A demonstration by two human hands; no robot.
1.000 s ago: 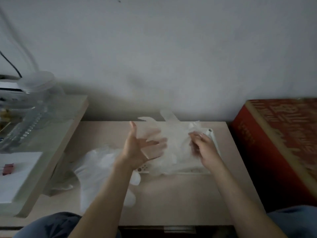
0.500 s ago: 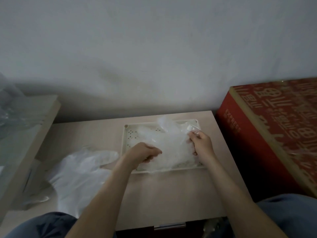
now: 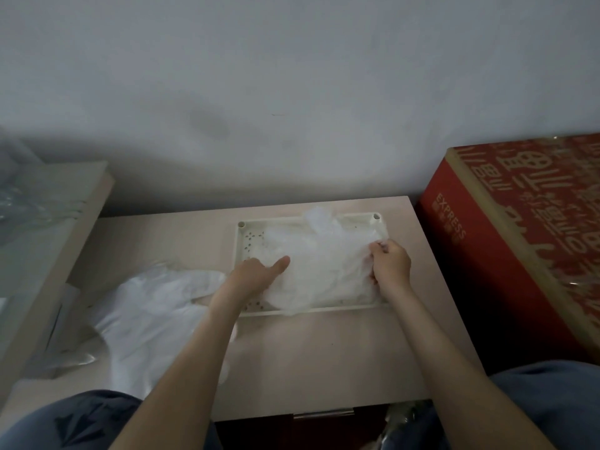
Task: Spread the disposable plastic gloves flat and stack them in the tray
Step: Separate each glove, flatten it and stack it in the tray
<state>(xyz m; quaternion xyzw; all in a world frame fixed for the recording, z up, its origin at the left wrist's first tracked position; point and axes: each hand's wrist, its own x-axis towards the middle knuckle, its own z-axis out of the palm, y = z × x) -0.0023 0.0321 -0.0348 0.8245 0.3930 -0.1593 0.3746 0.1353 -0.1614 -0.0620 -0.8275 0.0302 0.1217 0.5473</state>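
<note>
A cream perforated tray (image 3: 242,241) lies on the small beige table. A crumpled clear plastic glove (image 3: 324,264) covers most of the tray, and its fingers spill over the far rim. My left hand (image 3: 253,277) holds the glove's left edge, thumb stretched on top and fingers hidden beneath the plastic. With curled fingers, my right hand (image 3: 389,264) pinches the glove's right edge near the tray's right side. More clear gloves sit in a loose pile (image 3: 156,306) on the table, left of the tray and partly under my left forearm.
A big red cardboard box (image 3: 519,254) stands close against the table's right edge. To the left is a raised shelf (image 3: 48,238) with clear plastic items on it. A grey wall rises behind the table. My knees show below the table's front edge.
Both hands have brought the glove down from the air into the tray. My left hand went from open and raised to gripping the glove's left edge. The camera view shifted right.
</note>
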